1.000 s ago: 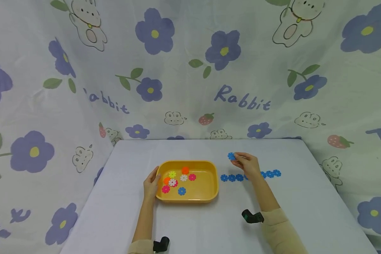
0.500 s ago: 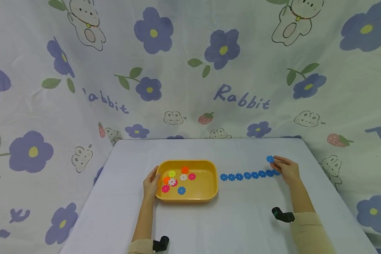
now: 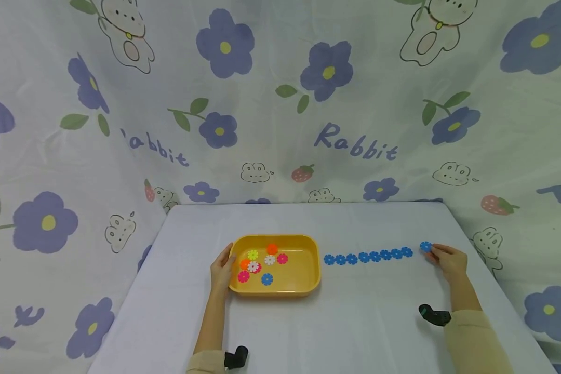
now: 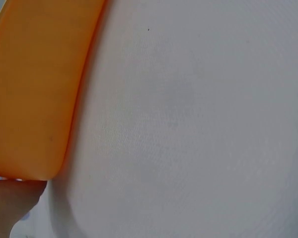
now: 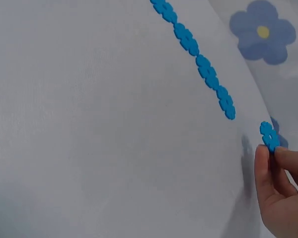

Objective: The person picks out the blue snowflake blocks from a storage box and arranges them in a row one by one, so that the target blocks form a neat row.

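Note:
My right hand [image 3: 451,259] pinches a blue flower-shaped disc [image 3: 426,246] between thumb and fingers, just past the right end of a row of blue discs [image 3: 375,256]. In the right wrist view the pinched disc [image 5: 269,136] stands tilted, apart from the row's last disc [image 5: 226,103]. My left hand [image 3: 222,271] grips the left wall of a yellow tray [image 3: 299,292], thumb at the rim. Inside the tray lie several discs, among them a blue one [image 3: 267,279], a yellow one [image 3: 253,255] and a pink one [image 3: 282,258]. The left wrist view shows mostly the tray's outer wall [image 4: 39,89].
A white-covered table [image 3: 336,322] carries everything. Behind it and at both sides hangs a printed cloth [image 3: 271,130] with flowers and rabbits. Small black wrist cameras [image 3: 433,315] stick out from both sleeves.
My right hand has carried the blue disc rightward along the row, past its right end, and then lowered it. The left hand and the tray have stayed in place.

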Demonstrator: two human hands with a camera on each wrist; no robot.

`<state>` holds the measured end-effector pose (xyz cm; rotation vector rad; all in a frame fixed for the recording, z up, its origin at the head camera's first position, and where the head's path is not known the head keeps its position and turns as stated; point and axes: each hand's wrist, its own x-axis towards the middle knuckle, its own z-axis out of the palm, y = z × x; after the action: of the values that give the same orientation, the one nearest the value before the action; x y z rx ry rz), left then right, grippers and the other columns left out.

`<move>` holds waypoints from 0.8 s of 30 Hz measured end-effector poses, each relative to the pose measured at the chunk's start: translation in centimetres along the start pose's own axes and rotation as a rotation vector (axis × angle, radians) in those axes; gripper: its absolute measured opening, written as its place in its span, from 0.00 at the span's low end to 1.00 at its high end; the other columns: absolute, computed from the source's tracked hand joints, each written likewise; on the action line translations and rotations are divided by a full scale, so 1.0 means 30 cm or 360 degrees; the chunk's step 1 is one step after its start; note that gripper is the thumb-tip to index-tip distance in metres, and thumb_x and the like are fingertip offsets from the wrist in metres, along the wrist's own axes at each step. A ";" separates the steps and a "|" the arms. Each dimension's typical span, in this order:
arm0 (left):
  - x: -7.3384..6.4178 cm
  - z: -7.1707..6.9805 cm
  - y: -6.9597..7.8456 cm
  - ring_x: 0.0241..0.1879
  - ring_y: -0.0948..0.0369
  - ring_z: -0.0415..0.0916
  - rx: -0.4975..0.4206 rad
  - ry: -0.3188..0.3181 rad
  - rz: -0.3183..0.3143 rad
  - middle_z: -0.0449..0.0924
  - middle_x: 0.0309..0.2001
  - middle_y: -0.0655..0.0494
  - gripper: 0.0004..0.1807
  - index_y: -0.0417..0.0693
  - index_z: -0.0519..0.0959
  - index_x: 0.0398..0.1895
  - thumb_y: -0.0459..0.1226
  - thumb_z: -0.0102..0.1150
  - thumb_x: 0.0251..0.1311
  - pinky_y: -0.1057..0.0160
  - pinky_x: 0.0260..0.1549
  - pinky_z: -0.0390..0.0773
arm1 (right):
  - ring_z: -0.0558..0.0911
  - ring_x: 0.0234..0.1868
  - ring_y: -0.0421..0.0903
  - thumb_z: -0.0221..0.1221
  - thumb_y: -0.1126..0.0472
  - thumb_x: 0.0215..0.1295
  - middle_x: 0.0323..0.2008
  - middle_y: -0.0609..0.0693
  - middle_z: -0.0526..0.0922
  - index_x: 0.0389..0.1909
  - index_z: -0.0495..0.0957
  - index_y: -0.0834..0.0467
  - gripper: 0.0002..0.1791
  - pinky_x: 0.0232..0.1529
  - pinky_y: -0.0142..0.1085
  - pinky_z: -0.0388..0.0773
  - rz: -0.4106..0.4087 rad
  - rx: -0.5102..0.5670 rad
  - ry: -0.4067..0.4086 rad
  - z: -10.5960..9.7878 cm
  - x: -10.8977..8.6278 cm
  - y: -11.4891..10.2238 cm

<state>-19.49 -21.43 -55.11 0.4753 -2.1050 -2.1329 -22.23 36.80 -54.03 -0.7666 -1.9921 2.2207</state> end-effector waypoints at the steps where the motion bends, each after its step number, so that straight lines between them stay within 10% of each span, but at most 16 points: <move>1: 0.000 -0.001 0.001 0.70 0.55 0.53 0.0001 0.0000 0.0005 0.59 0.70 0.48 0.25 0.43 0.63 0.68 0.34 0.47 0.69 0.60 0.66 0.59 | 0.82 0.24 0.34 0.52 0.74 0.63 0.21 0.39 0.79 0.26 0.79 0.54 0.14 0.32 0.27 0.83 0.0010 -0.0036 0.0011 -0.003 0.003 0.004; 8: 0.005 0.000 -0.002 0.69 0.55 0.55 0.0013 0.0021 0.0002 0.60 0.69 0.48 0.24 0.42 0.64 0.68 0.34 0.47 0.69 0.61 0.65 0.60 | 0.80 0.20 0.31 0.49 0.74 0.64 0.20 0.39 0.76 0.57 0.64 0.81 0.21 0.28 0.26 0.82 -0.0074 -0.0460 0.0076 0.010 0.013 0.017; 24: 0.005 0.003 -0.004 0.69 0.54 0.56 0.0016 0.0037 -0.0011 0.60 0.69 0.47 0.24 0.42 0.64 0.68 0.33 0.47 0.69 0.61 0.64 0.61 | 0.76 0.24 0.28 0.50 0.71 0.66 0.48 0.73 0.75 0.55 0.69 0.78 0.19 0.29 0.23 0.81 -0.0168 -0.0886 0.0027 0.052 -0.002 0.004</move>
<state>-19.65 -21.39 -55.26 0.5063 -2.1056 -2.1113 -22.76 35.33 -54.08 -0.6885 -2.6046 1.5998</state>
